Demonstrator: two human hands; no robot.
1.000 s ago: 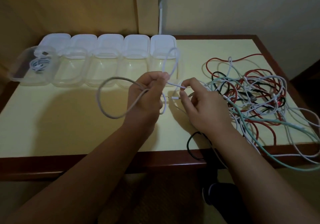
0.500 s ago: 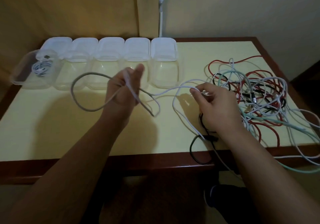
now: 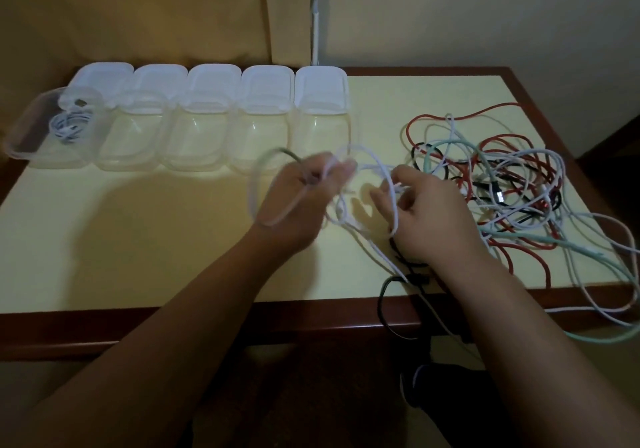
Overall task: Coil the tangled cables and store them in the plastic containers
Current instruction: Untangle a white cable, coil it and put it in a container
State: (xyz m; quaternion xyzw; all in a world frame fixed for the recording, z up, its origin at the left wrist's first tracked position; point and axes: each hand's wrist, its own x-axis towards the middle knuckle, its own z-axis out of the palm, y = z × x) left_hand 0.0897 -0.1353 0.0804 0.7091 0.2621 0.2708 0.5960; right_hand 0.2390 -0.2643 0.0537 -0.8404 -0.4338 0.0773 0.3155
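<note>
Yellow table (image 3: pixel 138 239): white cable (image 3: pixel 388 184) looped between both hands.

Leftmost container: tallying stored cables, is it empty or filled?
Filled. The leftmost container is open and holds one coiled white cable; its neighbours look empty.

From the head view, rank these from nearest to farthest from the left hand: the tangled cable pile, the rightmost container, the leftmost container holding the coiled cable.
From the left hand:
1. Rightmost container, just beyond the hand.
2. Tangled cable pile, to the right, past the right hand.
3. Leftmost container, at the row's far left end.
</note>
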